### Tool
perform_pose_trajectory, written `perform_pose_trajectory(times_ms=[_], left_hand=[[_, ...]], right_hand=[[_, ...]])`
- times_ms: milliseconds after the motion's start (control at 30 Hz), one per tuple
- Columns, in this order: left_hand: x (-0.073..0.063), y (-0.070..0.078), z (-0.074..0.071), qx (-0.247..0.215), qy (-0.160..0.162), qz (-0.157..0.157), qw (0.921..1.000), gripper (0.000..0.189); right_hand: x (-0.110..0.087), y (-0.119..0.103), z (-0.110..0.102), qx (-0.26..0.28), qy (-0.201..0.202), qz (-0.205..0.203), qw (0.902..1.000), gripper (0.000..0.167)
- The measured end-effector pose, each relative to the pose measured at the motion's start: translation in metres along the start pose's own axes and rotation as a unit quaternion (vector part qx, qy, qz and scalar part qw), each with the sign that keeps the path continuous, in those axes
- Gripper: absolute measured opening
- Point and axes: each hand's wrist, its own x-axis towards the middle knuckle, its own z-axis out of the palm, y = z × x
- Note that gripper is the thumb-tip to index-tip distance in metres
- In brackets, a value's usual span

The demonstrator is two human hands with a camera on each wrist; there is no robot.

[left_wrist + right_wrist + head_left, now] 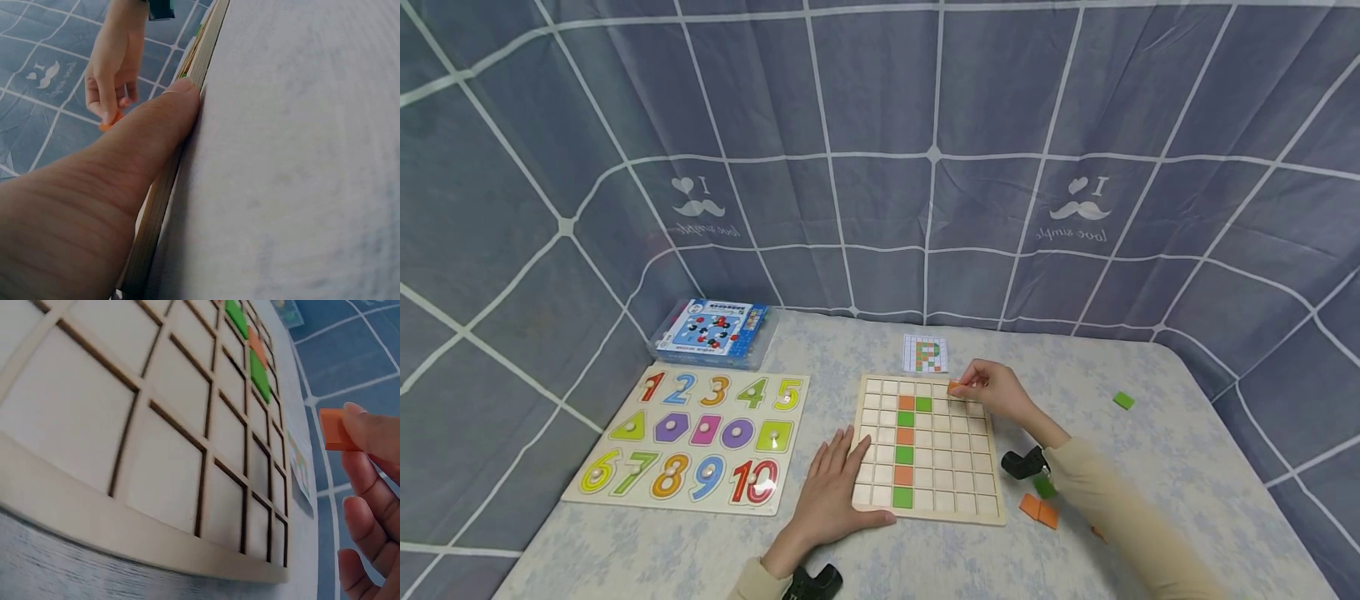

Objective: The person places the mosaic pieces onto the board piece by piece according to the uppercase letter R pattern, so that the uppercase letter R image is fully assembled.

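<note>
A wooden grid board lies on the table, with a column of orange and green square tiles in its cells and one more green tile beside the column's top. Between thumb and forefinger my right hand pinches an orange tile, held over the board's far right part. My left hand rests at the board's near left corner, fingers straight, thumb along the front edge. Behind the board lies a small pattern card showing a coloured letter-like shape.
On the left lies a number and shape puzzle board, with a clear plastic box behind it. Loose orange tiles and a green tile lie near my right forearm. Another green tile sits farther right. A grid-patterned curtain surrounds the table.
</note>
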Motion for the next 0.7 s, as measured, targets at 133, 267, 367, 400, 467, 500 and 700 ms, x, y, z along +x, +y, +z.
perform_pose_trajectory(times_ms=[133,267,367,400,467,500,700], left_hand=[[0.000,0.000,0.000,0.000,0.004,0.003,1.0000,0.110],[-0.001,-0.001,0.001,-0.003,0.018,0.012,0.9998,0.111],[0.000,-0.001,0.002,-0.005,0.022,0.014,0.9997,0.111],[0.000,-0.001,0.002,-0.005,0.020,0.012,0.9997,0.111],[0.000,-0.001,0.002,-0.006,0.014,0.008,0.9998,0.112],[0.000,0.000,0.001,-0.007,0.011,0.005,0.9999,0.112],[0.000,0.002,-0.002,-0.007,-0.004,-0.004,1.0000,0.112]], right_hand=[[-0.001,0.002,0.009,-0.019,-0.022,-0.036,0.9989,0.018],[0.000,0.002,0.014,-0.012,-0.043,-0.044,0.9981,0.017],[0.000,0.002,0.017,-0.006,-0.056,-0.035,0.9978,0.016],[0.000,0.003,0.018,-0.007,-0.059,-0.034,0.9977,0.015],[0.000,0.005,0.020,-0.008,-0.063,-0.032,0.9974,0.014],[0.000,0.006,0.022,-0.009,-0.064,-0.033,0.9974,0.014],[0.002,0.009,0.025,-0.009,-0.068,-0.028,0.9972,0.012]])
